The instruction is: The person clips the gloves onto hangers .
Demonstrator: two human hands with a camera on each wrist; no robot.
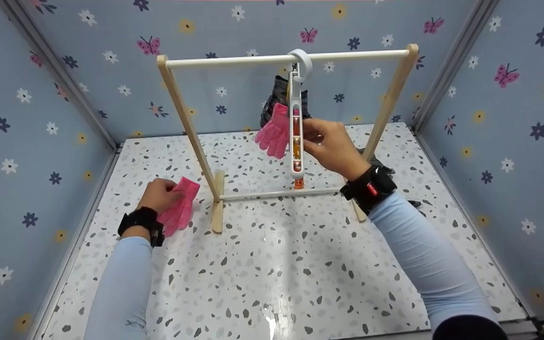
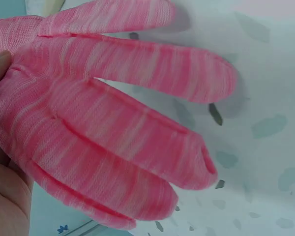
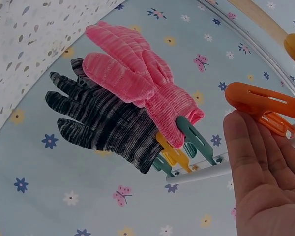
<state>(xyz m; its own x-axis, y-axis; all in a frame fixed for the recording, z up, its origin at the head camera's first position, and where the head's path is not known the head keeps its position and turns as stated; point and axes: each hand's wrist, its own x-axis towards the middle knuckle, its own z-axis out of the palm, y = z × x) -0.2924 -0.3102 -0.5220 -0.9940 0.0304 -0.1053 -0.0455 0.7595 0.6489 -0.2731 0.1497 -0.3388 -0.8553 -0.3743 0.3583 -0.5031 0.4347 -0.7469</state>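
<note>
My left hand [image 1: 157, 197] grips a pink knit glove [image 1: 181, 208] near its cuff, low beside the stand's left foot. In the left wrist view the glove [image 2: 123, 98] spreads its fingers over the speckled surface. A white clip hanger [image 1: 295, 104] hangs by its ring hook from the stand's top rod. My right hand [image 1: 333, 144] is at the hanger's right side, pinching an orange clip [image 3: 260, 101] between thumb and fingers. Another pink glove [image 3: 132, 69] and a black-grey striped glove [image 3: 108, 120] hang from green and yellow clips [image 3: 174, 155] farther along.
The wooden stand [image 1: 189, 127] with white rods straddles the middle of the speckled table [image 1: 253, 264]. Dark items [image 1: 378, 163] lie behind its right leg, partly hidden by my right arm. Flower-patterned walls [image 1: 125, 42] enclose the back and sides.
</note>
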